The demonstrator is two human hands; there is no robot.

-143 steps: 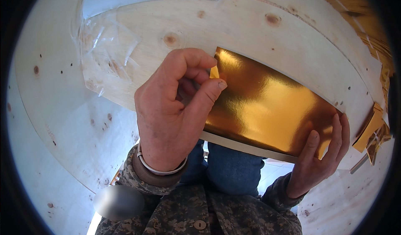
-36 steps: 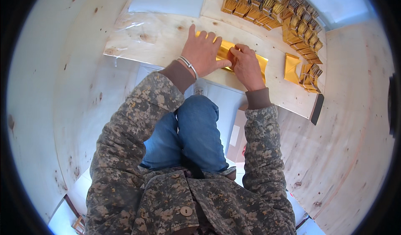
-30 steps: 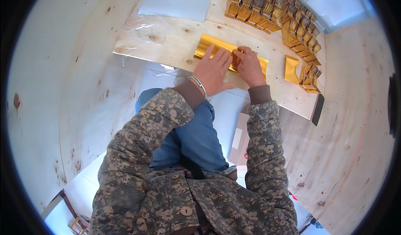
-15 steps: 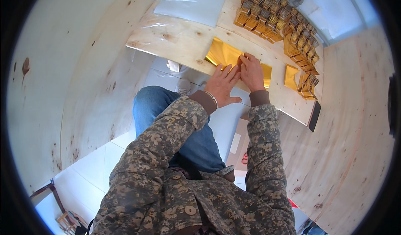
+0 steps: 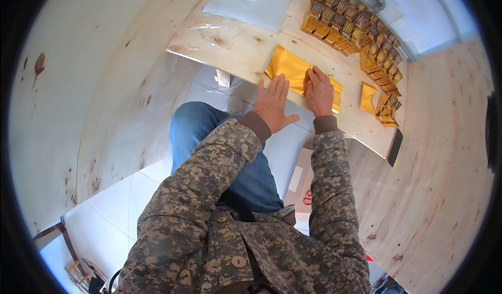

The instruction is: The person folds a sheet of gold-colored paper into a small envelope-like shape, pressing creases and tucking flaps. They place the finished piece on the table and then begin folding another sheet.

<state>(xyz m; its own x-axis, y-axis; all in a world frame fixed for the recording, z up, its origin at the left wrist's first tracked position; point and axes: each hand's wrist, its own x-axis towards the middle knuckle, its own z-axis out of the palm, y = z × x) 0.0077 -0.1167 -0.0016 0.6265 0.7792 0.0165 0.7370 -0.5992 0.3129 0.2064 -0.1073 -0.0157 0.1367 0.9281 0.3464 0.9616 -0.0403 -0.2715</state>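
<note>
A shiny gold foil sheet (image 5: 288, 65) lies near the front edge of the wooden table, its left end slightly raised. My left hand (image 5: 273, 105) is open at the sheet's near edge, fingers stretched and thumb held out to the right. Its fingertips reach the foil's border and grip nothing. On the right half of the sheet, my right hand (image 5: 319, 91) has its fingers bent and pressed together on the foil. The palm side of that hand is hidden. To its right lies a smaller folded gold piece (image 5: 367, 96).
Rows of folded gold bundles (image 5: 342, 25) stand at the back right, with a smaller stack (image 5: 387, 110) by the table's right end. A pale plastic-covered sheet (image 5: 248, 4) lies at the back left. Wooden panels (image 5: 434, 163) rise at both sides. My knee (image 5: 192, 119) is below the table edge.
My left hand has drawn back to the left, away from the right hand, and its fingers have straightened. The right hand has turned slightly and remains on the foil. The view has shifted a little.
</note>
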